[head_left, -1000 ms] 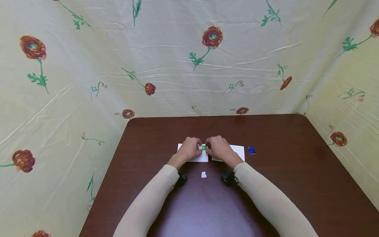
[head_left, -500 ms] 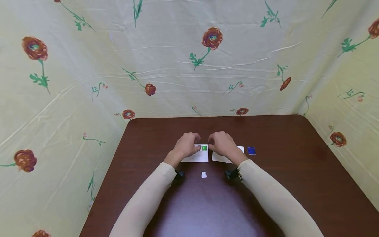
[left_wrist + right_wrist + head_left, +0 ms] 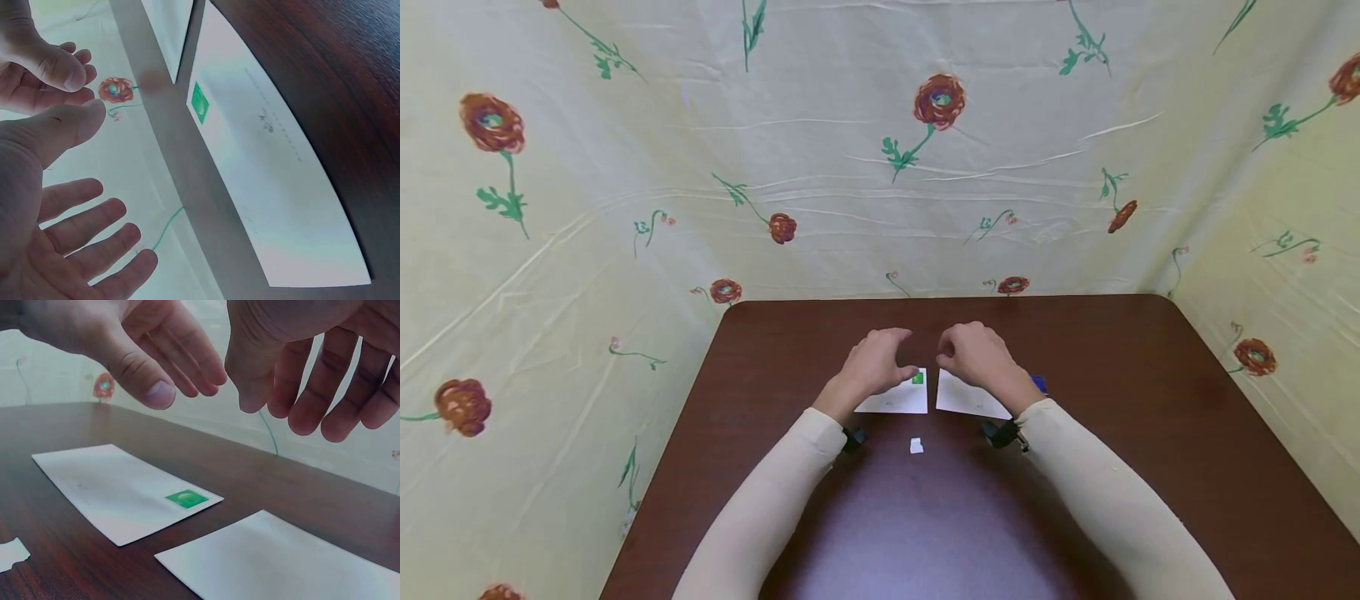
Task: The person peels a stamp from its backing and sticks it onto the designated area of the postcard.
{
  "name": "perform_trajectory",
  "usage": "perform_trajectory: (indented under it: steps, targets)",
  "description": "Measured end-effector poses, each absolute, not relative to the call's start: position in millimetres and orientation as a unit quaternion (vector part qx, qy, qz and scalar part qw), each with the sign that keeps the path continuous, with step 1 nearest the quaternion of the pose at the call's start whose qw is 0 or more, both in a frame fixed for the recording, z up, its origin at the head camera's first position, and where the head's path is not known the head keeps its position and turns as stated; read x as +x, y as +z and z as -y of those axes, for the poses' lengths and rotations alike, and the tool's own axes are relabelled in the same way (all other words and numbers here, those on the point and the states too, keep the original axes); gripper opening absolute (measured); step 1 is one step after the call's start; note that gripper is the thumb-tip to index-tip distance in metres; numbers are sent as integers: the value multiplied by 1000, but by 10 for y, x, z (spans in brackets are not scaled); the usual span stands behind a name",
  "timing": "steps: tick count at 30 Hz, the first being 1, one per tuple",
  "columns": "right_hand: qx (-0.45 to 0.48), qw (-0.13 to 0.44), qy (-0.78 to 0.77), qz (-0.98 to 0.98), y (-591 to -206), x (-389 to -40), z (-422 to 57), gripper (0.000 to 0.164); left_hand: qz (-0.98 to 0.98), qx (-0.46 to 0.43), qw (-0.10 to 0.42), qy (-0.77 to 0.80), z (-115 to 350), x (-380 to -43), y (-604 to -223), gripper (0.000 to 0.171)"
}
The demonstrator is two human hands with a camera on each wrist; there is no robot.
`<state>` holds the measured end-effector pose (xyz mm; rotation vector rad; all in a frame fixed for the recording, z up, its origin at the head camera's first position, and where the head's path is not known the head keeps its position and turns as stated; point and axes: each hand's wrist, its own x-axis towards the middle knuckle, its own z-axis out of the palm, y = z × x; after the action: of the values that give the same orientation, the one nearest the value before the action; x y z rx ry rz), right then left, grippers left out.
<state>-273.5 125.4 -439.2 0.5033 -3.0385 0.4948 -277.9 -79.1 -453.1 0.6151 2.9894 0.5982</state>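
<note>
Two white envelopes lie side by side on the brown table. The left envelope (image 3: 891,403) carries a green stamp (image 3: 187,499) in its upper right corner; the right envelope (image 3: 967,398) shows a plain face with a faint mark. My left hand (image 3: 872,364) is raised over the left envelope, its fingers spread and holding nothing, as the left wrist view shows. Above the right envelope hovers my right hand (image 3: 976,353), fingers loosely bent with nothing between them. In the right wrist view both hands are clear of the envelopes.
A small torn white paper scrap (image 3: 916,446) lies nearer the body, below the envelopes. Beyond the right wrist shows part of a small blue flat item (image 3: 1039,382). A flower-printed cloth (image 3: 850,258) hangs behind the table (image 3: 1112,333).
Both hands have lifted off the stamp area and drawn apart, up and away from the left envelope. The stamp stays in its corner. My right forearm now partly covers the blue item.
</note>
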Motion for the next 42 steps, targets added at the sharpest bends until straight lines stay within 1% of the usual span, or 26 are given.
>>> perform_trajectory:
  steps: [6, 9, 22, 33, 42]
  targets:
    - [155, 12, 157, 975, -4341, -2723, -1321, 17, -959, 235, -3, 160, 740, -2773, -4493, 74]
    - [149, 8, 156, 976, -4319, -2719, -1357, 18, -957, 246, -4, 152, 711, -2774, -4492, 75]
    - [131, -3, 156, 979, -4279, -2689, -1577, 20, -953, 277, 43, 116, 550, -2745, -4521, 80]
    - [123, -5, 152, 981, -4295, -2673, -1770, 10, -949, 299, 51, 86, 382, -2742, -4642, 80]
    - [117, -13, 143, 983, -4329, -2659, -1910, 7, -942, 324, 67, 57, 280, -2731, -4793, 72]
